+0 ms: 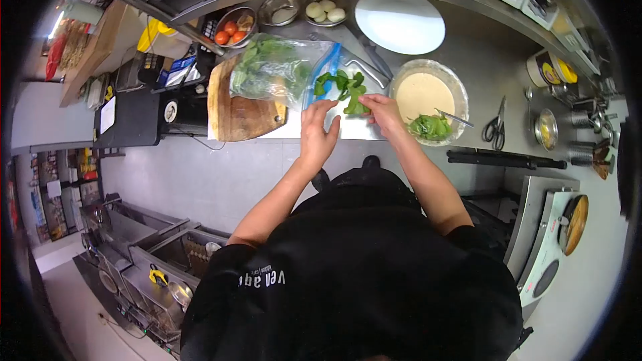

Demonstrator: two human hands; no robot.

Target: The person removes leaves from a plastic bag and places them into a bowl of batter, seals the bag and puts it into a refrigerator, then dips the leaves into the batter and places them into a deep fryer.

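Green leaf [354, 104] pinched in right hand [384, 112], over white board [354, 132]. Left hand [318, 131] loosely spread beside it, apparently empty. Loose leaves [325, 84] lie just beyond. Bowl [462, 103], right, already carries a leaf heap [429, 128]; bag [267, 73], left, looks well filled. Judged part done.

Grn is shown by the loose leaves [354, 103] & the leaf pile [428, 127]; the liquid [422, 92] is tinted pale cream. The clear plastic bag [271, 70] is edged w/ a bright blue strip [327, 70]. The brown board [247, 119] is streaked w/ dk grain & bordered lt tan. Red is seen on the tomatoes [231, 28], plain wht on the plate [400, 21]. The wht tub [540, 70] is marked w/ yel. The blk shirt [368, 281] is printed w/ wht lettering [262, 279].
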